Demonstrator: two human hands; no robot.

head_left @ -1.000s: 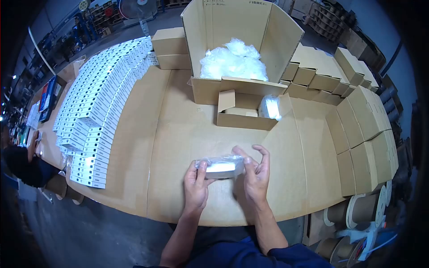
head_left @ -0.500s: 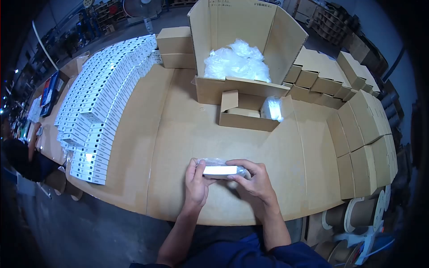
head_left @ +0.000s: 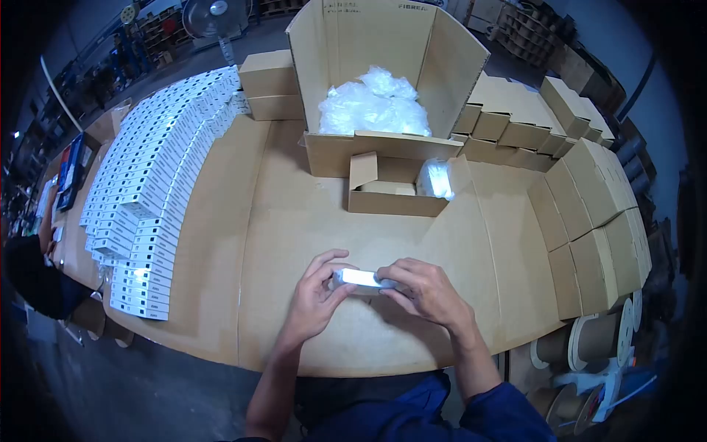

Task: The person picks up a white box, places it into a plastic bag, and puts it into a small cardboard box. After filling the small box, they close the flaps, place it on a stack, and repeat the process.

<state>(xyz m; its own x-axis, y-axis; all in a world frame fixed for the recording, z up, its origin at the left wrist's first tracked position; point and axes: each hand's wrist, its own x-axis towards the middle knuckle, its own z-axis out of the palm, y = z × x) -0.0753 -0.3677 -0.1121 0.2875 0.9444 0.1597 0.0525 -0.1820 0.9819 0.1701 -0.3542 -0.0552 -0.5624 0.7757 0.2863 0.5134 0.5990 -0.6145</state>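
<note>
A small white box (head_left: 360,278) in clear plastic wrap is held just above the near middle of the cardboard-covered table (head_left: 294,221). My right hand (head_left: 431,292) pinches its right end between thumb and fingers. Round the left end is my left hand (head_left: 313,302), thumb along the near side and index finger raised over the far side. Beyond the hands stands an open carton (head_left: 394,202). White plastic-wrapped packs (head_left: 437,179) sit in its right end.
Stacked white boxes (head_left: 158,180) line the left side. A large open carton (head_left: 317,151) at the back holds clear plastic bags (head_left: 375,107). Closed brown cartons (head_left: 585,199) stand along the right. Cable spools (head_left: 600,331) are below right; another person (head_left: 37,269) is far left.
The white box has turned, its left end now farther from the wrist. My left fingers have loosened and lifted; the right hand has shifted its grip over the plastic. The camera view has shifted slightly.
</note>
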